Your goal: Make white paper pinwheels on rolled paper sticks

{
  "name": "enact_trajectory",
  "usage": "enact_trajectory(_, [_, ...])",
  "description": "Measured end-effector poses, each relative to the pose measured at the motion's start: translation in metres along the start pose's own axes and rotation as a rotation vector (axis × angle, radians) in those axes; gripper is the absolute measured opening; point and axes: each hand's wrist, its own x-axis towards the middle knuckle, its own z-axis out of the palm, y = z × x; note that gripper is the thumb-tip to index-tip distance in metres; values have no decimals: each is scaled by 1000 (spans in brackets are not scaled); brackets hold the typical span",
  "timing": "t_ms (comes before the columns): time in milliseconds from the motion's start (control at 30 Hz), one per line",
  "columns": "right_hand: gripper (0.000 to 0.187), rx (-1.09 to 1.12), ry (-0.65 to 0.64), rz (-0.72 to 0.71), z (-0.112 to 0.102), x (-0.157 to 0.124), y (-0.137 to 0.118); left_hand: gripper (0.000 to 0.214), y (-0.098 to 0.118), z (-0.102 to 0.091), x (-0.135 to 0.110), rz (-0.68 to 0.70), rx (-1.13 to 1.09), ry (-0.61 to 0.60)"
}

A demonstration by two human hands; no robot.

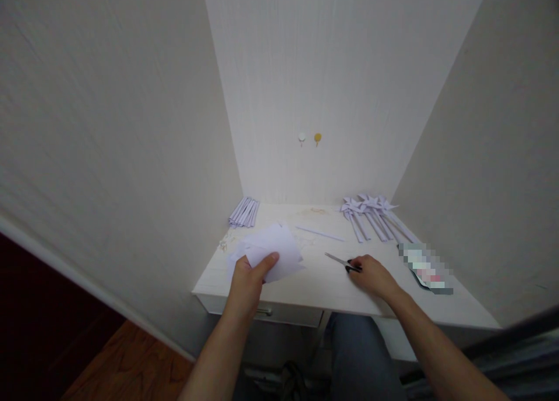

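In the head view, my left hand (251, 273) grips a white sheet of paper (279, 244) near its lower edge, thumb on top. More white paper lies under or behind that sheet, partly hidden by it. Over on the right, my right hand (369, 273) is closed around the black handles of a pair of scissors (338, 259). The scissors' blades point left toward the paper, close to the tabletop, and are apart from the sheet. A thin white paper stick (320, 233) lies behind, between the paper and the scissors.
A bundle of rolled paper sticks (244, 213) lies at the back left of the white desk (297, 290), near small paper scraps (225, 242). Several paper pinwheels (371, 212) lie at the back right. A blurred packet (423, 267) sits by the right wall. Two hooks (317, 138) hang on the back wall.
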Motion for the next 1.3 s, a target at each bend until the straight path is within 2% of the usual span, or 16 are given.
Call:
enact_trajectory(167, [24, -129, -87, 2, 3, 8, 7, 50, 19, 7, -8, 31, -104, -23])
enact_trajectory(333, [14, -190, -166, 18, -2, 17, 9, 52, 32, 9, -14, 38, -141, -1])
enact_trajectory(433, [12, -217, -189, 36, -7, 16, 8, 50, 38, 9, -16, 36, -156, 3])
enact_trajectory(533, [5, -236, -189, 36, -11, 11, 7, 58, 43, 12, -15, 53, -187, 39])
enact_trajectory(733, [8, -174, -208, 6, -15, 0, 19, 63, 53, 16, -17, 78, -212, 49])
enact_trajectory(833, [4, -93, -228, 15, -11, -7, 25, 59, 57, 14, -18, 115, -186, 50])
enact_trajectory(900, [7, -48, -232, 30, -7, -11, 23, 55, 58, 12, -17, 140, -157, 49])
enact_trajectory(1033, [32, 115, -230, -2, -6, -19, -5, 42, 56, 10, -11, 193, -113, 44])
enact_trajectory(1100, [40, 415, -158, -120, -13, -28, -30, 40, 56, 11, -7, 213, -100, 42])
enact_trajectory(1200, [36, 671, -108, -225, -28, -50, -71, 41, 59, 15, -4, 207, -104, 30])
enact_trajectory(1300, [29, 701, -106, -272, -39, -72, -103, 41, 65, 21, -8, 186, -156, 29])
